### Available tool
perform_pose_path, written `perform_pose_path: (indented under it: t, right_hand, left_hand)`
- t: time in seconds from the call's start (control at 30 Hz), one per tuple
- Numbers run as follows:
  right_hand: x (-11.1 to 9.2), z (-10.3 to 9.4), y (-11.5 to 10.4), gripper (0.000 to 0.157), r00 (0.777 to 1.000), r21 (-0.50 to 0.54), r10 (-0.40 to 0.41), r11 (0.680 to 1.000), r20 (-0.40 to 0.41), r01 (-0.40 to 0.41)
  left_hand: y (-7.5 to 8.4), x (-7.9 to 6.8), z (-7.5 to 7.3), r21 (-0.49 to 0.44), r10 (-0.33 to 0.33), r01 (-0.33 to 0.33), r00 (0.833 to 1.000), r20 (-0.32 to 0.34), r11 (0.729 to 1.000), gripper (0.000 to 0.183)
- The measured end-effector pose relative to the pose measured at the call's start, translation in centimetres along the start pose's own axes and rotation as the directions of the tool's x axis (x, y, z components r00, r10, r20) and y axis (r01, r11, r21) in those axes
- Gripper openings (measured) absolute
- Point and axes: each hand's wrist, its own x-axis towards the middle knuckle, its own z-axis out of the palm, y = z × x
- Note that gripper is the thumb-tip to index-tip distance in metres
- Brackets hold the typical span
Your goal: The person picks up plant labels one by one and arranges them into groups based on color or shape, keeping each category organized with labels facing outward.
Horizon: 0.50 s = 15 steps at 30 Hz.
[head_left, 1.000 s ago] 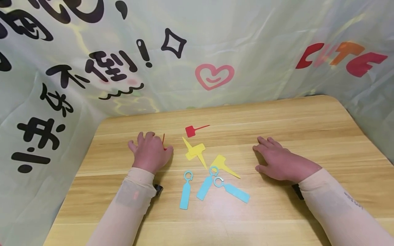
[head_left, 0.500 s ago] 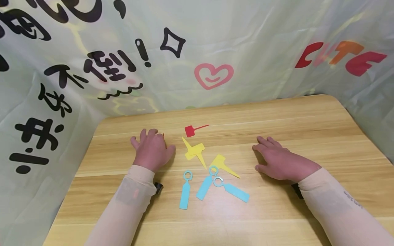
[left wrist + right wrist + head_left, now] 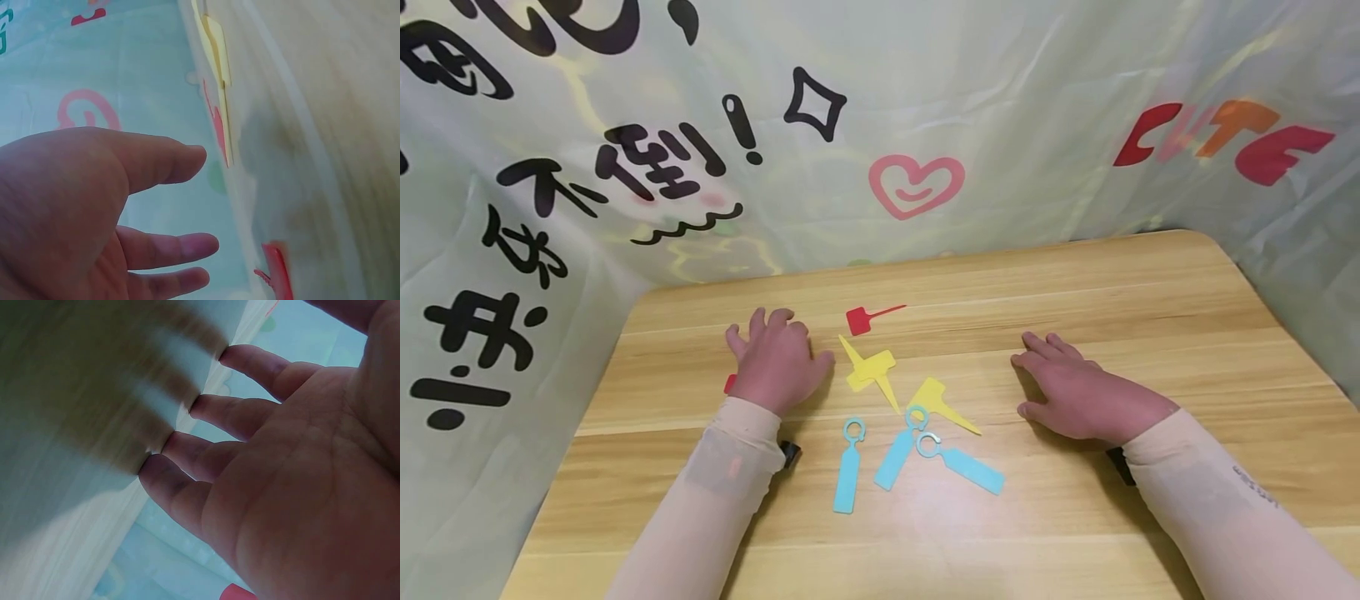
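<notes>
My left hand (image 3: pixel 778 360) hovers over the left part of the table, fingers spread and loosely bent, holding nothing. Partly hidden beneath it is a red T-shaped plant label (image 3: pixel 730 383); the left wrist view shows this red label (image 3: pixel 278 270) on the wood below the fingers. To the right of that hand lie another red plant label (image 3: pixel 859 321), two crossed yellow plant labels (image 3: pixel 872 367) and a third yellow label (image 3: pixel 932 395). My right hand (image 3: pixel 1090 392) rests its fingertips (image 3: pixel 209 406) on the table, palm down and with nothing in it.
Three blue tags with ring-shaped hooks lie nearer the front: one blue tag (image 3: pixel 846 479) on the left, a middle blue tag (image 3: pixel 894 461) and a right blue tag (image 3: pixel 973 470). A printed curtain (image 3: pixel 1000 125) hangs behind the wooden table (image 3: pixel 1150 292).
My left hand has shifted slightly right and away from me. The red label beneath it showed by the thumb side before and now shows left of the hand. The right hand stays put.
</notes>
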Motion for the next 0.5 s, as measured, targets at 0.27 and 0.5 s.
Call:
perform_pose_path:
  t: [0.27, 0.5]
  right_hand:
    - [-0.01, 0.00, 0.07, 0.065, 1.000, -0.013, -0.002, 1.000, -0.004, 0.002]
    - [-0.03, 0.01, -0.03, 0.065, 1.000, -0.009, 0.004, 1.000, -0.002, -0.004]
  left_hand:
    - [0.38, 0.40, -0.34, -0.002, 0.034, -0.034, 0.999, 0.028, 0.999, 0.034]
    - [0.77, 0.75, -0.33, -0.012, 0.049, -0.049, 0.998, 0.044, 0.999, 0.035]
